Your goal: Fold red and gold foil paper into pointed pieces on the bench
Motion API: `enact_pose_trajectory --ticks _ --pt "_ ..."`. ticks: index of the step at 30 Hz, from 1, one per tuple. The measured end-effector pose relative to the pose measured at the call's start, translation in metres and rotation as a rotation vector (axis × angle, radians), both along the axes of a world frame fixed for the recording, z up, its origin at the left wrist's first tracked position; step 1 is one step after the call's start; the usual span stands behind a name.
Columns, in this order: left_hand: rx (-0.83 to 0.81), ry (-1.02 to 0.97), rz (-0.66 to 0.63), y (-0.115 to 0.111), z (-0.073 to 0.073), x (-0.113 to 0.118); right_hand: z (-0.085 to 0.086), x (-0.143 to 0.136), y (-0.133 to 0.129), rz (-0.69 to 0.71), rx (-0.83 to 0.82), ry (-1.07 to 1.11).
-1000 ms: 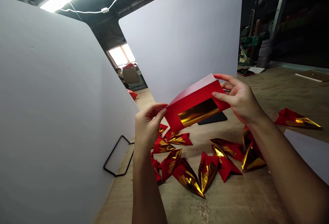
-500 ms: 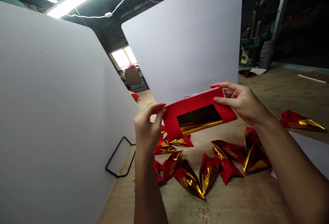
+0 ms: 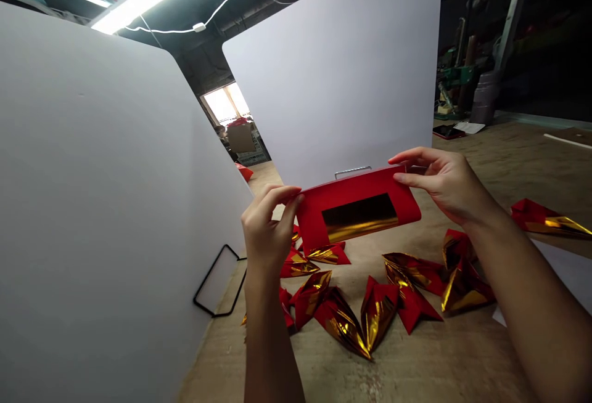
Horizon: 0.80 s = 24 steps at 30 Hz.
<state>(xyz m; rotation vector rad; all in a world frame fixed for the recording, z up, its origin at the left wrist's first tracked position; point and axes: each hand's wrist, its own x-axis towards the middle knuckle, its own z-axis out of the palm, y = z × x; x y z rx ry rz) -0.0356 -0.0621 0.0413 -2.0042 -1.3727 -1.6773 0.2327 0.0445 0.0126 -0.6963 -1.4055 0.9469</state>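
Red paper (image 3: 358, 191): raised above the desk (image 3: 333, 372), softly bent over — presumably so its edges can meet.
Left hand (image 3: 268, 224): grip pinching the upper left corner.
Right hand (image 3: 441, 178): grip pinching the upper right corner, likely for evenness.
Gold panel (image 3: 360, 217): facing the wearer.
Folded pieces (image 3: 379, 313): on the desk below — perhaps clear of the hands.

Red paper (image 3: 356, 190) bears a gold rectangle (image 3: 361, 217); folded pieces (image 3: 341, 318) mix red and gold
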Motion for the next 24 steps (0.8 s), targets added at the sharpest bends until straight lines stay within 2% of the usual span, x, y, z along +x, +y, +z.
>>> enact_pose_trajectory --ticks 18,24 --pt "-0.029 -0.005 -0.018 -0.005 0.003 -0.005 0.003 0.002 -0.003 0.001 0.051 -0.022" --pt "-0.012 -0.006 0.055 -0.008 0.006 -0.015 0.005 -0.001 -0.002 0.065 0.121 0.047"
